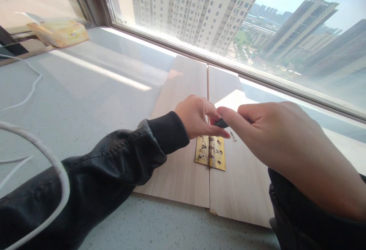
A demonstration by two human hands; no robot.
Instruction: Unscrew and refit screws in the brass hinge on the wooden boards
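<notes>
A brass-coloured hinge [211, 162] lies across the seam between two pale wooden boards, the left board [177, 173] and the right board [240, 189]. Screw heads show in its left leaf; the right leaf has visible holes. Just above the hinge, my left hand [196, 116] pinches a small dark object [221, 123] between thumb and fingers. My right hand [265, 128] is closed at the object's other end, thumb on top. Most of the object is hidden by my fingers, so its kind is unclear. A loose screw [233, 137] lies on the right board beneath my hands.
The boards rest on a speckled pale sill [122, 219] along a window frame [171, 49]. A yellowish soft pack [61, 32] sits at the far left. A thick white cable [61, 173] loops across my left sleeve, and a thinner white cord [34, 86] lies behind it.
</notes>
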